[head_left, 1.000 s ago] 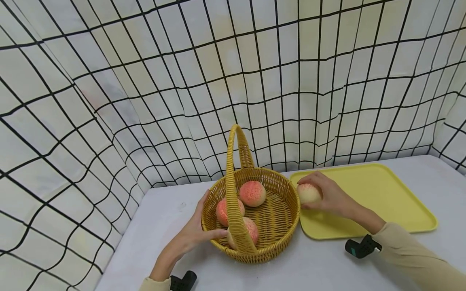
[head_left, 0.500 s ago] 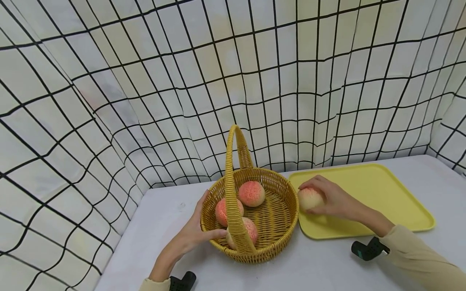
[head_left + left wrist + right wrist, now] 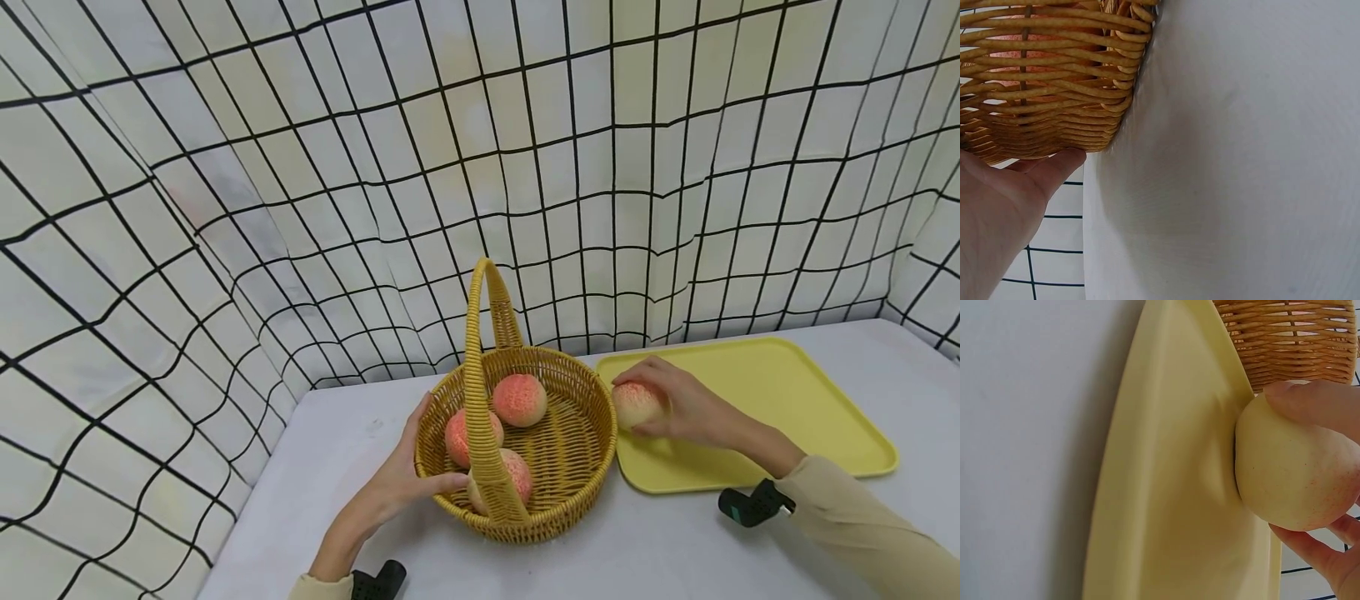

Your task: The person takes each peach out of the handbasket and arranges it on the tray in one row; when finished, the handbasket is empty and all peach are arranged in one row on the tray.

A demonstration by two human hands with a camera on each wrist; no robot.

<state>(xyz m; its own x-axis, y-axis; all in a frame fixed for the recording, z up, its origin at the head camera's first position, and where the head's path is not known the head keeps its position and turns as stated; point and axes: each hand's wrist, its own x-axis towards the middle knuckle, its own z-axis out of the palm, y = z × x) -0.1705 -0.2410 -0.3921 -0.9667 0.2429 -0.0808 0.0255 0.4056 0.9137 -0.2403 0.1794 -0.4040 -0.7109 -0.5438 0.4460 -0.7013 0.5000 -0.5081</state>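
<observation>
My right hand (image 3: 675,408) grips a peach (image 3: 632,406) between thumb and fingers, at the left end of the tray (image 3: 795,400). Round, no long axis. Basket (image 3: 573,510) just left of it; my left hand (image 3: 401,475) spread against its left side.

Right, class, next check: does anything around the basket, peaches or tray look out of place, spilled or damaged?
Nothing stands out. The basket stands upright with three peaches inside, and the left hand holds its side. The right hand grips a fourth peach at the basket end of the yellow tray. No spill or damage shows.
</observation>
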